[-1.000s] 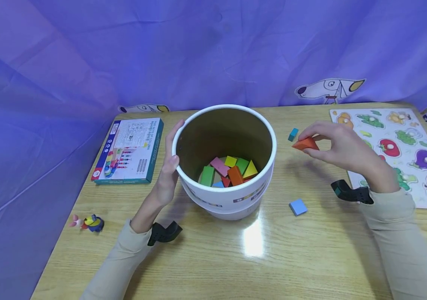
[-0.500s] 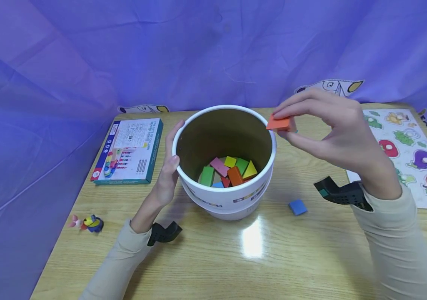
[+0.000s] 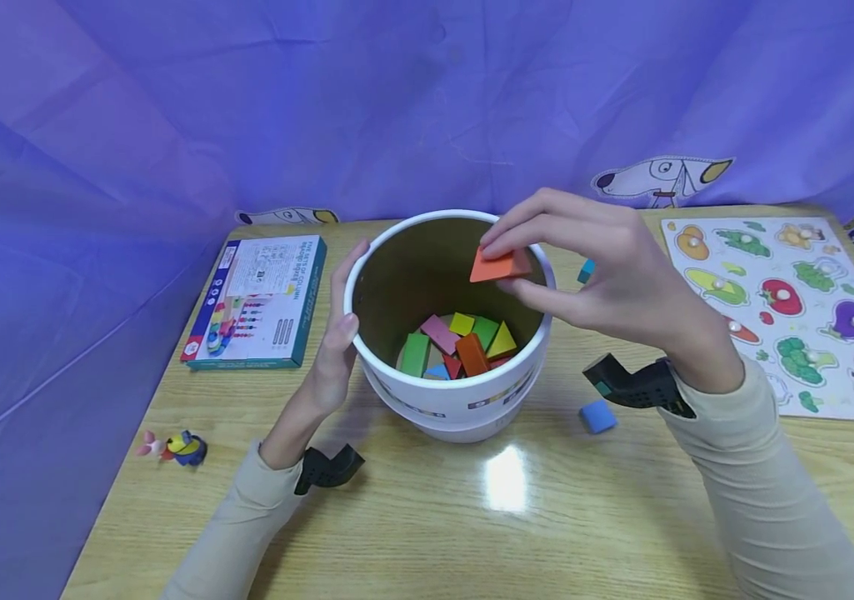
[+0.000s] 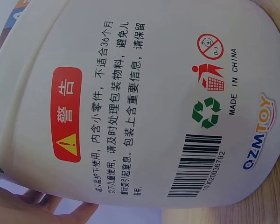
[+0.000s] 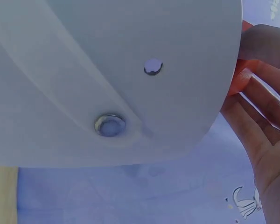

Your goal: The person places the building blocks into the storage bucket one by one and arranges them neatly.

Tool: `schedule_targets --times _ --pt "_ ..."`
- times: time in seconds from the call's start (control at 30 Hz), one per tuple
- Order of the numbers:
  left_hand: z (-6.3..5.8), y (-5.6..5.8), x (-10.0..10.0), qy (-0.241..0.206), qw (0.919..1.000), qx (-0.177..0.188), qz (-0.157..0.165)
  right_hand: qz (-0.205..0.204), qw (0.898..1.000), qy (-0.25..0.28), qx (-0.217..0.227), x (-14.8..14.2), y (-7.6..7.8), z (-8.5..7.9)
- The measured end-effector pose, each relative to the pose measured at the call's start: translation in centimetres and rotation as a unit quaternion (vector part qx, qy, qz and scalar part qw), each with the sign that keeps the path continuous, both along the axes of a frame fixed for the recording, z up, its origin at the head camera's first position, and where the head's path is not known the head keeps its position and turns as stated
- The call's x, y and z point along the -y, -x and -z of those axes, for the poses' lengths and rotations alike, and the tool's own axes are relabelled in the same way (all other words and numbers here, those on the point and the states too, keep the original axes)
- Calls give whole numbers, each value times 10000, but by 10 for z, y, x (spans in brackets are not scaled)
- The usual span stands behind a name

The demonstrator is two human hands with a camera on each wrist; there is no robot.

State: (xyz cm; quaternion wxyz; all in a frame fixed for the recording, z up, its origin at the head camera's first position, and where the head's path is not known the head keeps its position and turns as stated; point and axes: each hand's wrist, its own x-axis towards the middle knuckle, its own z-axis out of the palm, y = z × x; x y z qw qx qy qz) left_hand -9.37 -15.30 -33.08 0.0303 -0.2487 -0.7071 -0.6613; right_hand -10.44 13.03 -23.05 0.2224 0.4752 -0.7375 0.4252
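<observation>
A white bucket stands upright on the wooden table, with several coloured wooden blocks at its bottom. My left hand holds the bucket's left side, thumb at the near rim and fingers farther back. In the left wrist view, the bucket's printed wall hides most of that hand. Over the right part of the bucket's opening, my right hand pinches an orange-red triangular block between thumb and fingers. The right wrist view shows the right hand at the bucket's edge, the block partly hidden by the wall.
Right of the bucket lie a blue square block and a small teal block. A vegetable puzzle board is at the right. A flat toy box and small figurines are at the left. A purple curtain hangs behind.
My right hand has carried the orange-red block up and leftward from above the table to over the bucket's opening. The left hand and bucket stay in place.
</observation>
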Motion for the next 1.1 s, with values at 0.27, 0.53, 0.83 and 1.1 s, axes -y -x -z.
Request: schedule_targets --times 0.27,0.53,0.83,1.1 --pt "0 -1 0 -54 10000 9 9 -202 9998 -31 10 4 2 -2" --pt "0 -1 -1 -63 10000 7 34 -115 9996 -236 -110 -1 0 -4" --pt "-3 -1 -2 -71 10000 1 35 143 9985 -520 58 -36 -6 4" --pt "-4 -2 -3 -69 10000 40 23 375 9898 -1227 616 -89 -12 50"
